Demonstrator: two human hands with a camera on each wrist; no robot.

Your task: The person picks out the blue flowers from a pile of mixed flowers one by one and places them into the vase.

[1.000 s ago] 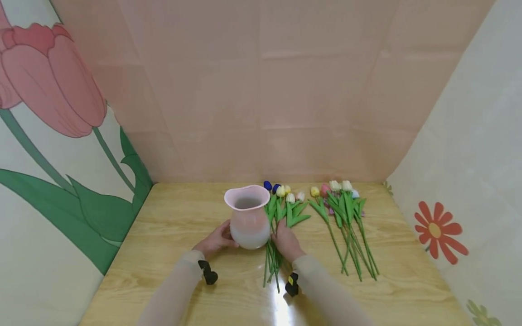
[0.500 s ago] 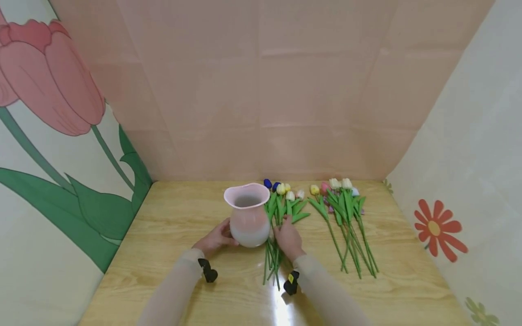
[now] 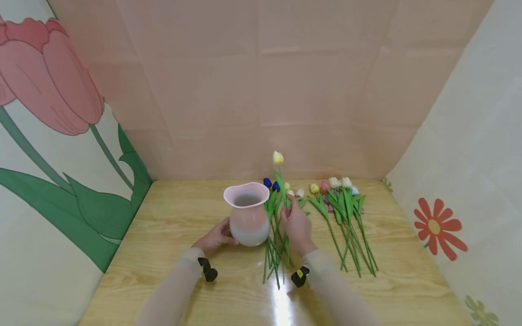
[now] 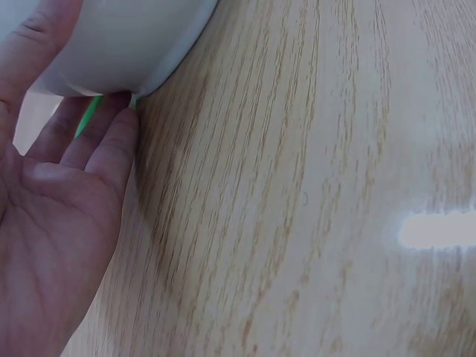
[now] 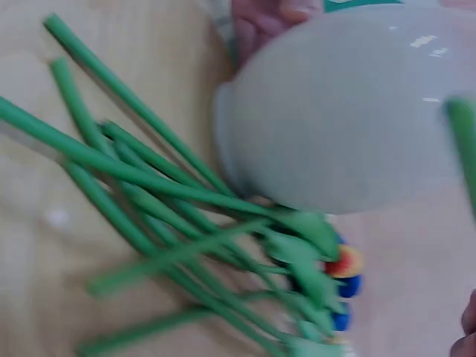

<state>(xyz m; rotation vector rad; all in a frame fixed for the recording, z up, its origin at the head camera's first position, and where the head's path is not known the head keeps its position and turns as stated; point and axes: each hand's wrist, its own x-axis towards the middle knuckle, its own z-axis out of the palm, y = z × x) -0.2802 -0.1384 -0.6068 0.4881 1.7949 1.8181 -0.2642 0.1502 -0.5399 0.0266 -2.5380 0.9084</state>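
Note:
A pink-and-white vase [image 3: 249, 226] with a wavy rim stands upright on the wooden table. My left hand [image 3: 215, 237] holds its lower left side, thumb in front and fingers round behind; in the left wrist view those fingers [image 4: 111, 149] touch near the vase's base. Right of the vase, my right hand [image 3: 297, 226] pinches the stem of a pale yellow tulip [image 3: 278, 158], whose head is raised above the table's back edge. Under that hand lie several other tulips [image 3: 273, 258], some with blue heads. A blurred green stem [image 5: 465, 141] shows at the right wrist view's edge.
A second bunch of tulips [image 3: 355, 240] with white, pink and yellow heads lies farther right on the table [image 3: 175, 203]. A pink-beige backdrop [image 3: 261, 90] rises behind the table, with flower-printed sheets at both sides.
My right hand has taken hold of the pale yellow tulip from the nearer bunch and lifted it up. The left hand and the vase stay in place.

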